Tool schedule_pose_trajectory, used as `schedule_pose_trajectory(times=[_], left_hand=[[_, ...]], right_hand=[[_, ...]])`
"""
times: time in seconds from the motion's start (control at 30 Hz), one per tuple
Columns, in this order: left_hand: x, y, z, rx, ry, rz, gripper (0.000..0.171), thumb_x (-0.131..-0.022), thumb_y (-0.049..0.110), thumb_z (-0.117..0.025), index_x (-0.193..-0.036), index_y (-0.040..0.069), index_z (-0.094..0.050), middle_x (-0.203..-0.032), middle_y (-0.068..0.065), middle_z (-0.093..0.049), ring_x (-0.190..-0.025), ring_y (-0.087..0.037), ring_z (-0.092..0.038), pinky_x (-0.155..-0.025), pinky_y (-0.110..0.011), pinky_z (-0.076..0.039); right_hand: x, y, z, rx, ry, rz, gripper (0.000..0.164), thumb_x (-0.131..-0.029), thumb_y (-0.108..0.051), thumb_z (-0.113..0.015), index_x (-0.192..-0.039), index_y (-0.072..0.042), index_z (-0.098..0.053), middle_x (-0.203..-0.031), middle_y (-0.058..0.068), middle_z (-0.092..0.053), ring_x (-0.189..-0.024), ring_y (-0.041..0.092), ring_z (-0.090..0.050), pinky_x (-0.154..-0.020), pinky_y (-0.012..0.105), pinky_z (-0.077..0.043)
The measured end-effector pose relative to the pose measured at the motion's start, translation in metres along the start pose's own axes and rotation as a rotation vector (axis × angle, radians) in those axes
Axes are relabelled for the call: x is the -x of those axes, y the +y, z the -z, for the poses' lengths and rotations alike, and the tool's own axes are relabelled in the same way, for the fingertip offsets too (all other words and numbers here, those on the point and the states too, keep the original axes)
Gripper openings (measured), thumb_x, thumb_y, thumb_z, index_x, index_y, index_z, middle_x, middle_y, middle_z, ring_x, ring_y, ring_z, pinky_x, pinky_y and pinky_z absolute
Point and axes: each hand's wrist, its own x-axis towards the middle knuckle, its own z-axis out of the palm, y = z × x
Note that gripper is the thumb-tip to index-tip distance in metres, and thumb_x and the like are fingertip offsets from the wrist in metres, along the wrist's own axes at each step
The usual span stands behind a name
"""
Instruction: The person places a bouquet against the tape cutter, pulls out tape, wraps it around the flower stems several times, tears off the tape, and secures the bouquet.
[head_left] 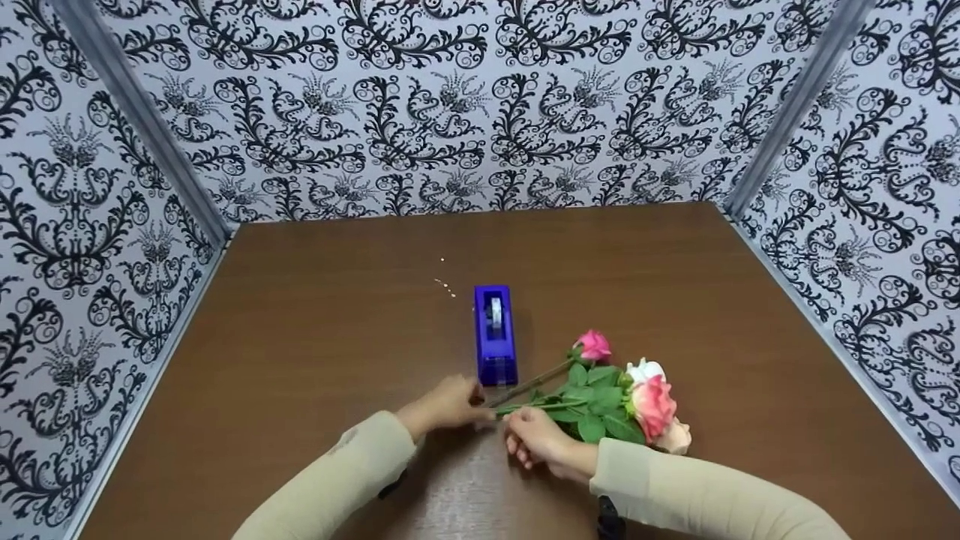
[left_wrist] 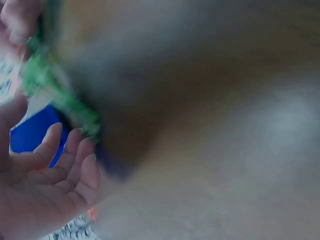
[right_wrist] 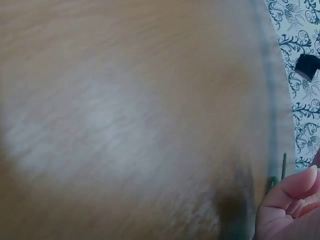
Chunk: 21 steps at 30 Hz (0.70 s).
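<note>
A bunch of artificial roses (head_left: pixel 604 397) lies on the table in the head view, with white, coral and peach heads to the right and green leaves. A single pink rose (head_left: pixel 594 345) sits a little apart, its stem running toward my left hand (head_left: pixel 450 405). My right hand (head_left: pixel 540 439) has curled fingers and pinches the green stems (head_left: pixel 559 406) near their lower ends. In the left wrist view, my left hand (left_wrist: pixel 50 185) is loosely spread beside blurred green stems (left_wrist: pixel 75 107), nothing gripped. A blue tape dispenser (head_left: pixel 495 337) stands just beyond my hands.
Small white specks (head_left: pixel 446 286) lie on the brown table (head_left: pixel 337 300), left of the dispenser. Patterned black-and-white panels (head_left: pixel 465 112) enclose the table at the back and sides.
</note>
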Motion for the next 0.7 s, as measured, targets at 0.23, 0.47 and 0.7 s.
schedule_pose_trajectory(times=[0.23,0.47,0.7], left_hand=[[0.002,-0.004,-0.018,-0.536,-0.006,-0.209,0.028,-0.085,0.035,-0.062,-0.086,0.008,-0.056,-0.085,-0.007,-0.055,-0.082,-0.023,-0.053,-0.072,-0.035,-0.046],[-0.002,-0.004,-0.018,-0.418,-0.099,-0.195,0.018,-0.092,0.026,-0.053,-0.088,0.009,-0.05,-0.081,-0.007,-0.059,-0.078,-0.024,-0.059,-0.067,-0.035,-0.047],[-0.006,-0.002,-0.014,-0.011,-0.274,-0.17,0.012,-0.093,0.014,-0.051,-0.084,0.006,-0.048,-0.071,0.003,-0.044,-0.067,-0.011,-0.043,-0.061,-0.025,-0.039]], right_hand=[[0.0,0.003,0.001,-0.013,0.003,0.009,0.022,-0.096,-0.019,-0.044,-0.102,0.002,-0.048,-0.069,-0.001,-0.055,-0.043,0.003,-0.043,-0.04,0.015,-0.038],[0.003,0.001,-0.001,-0.027,-0.002,0.003,0.022,-0.095,-0.018,-0.043,-0.099,0.003,-0.048,-0.067,-0.001,-0.054,-0.043,0.003,-0.044,-0.04,0.015,-0.039],[0.006,0.002,-0.005,-0.075,0.009,0.025,0.024,-0.095,-0.018,-0.042,-0.102,0.005,-0.048,-0.061,-0.003,-0.052,-0.042,0.002,-0.043,-0.04,0.015,-0.038]])
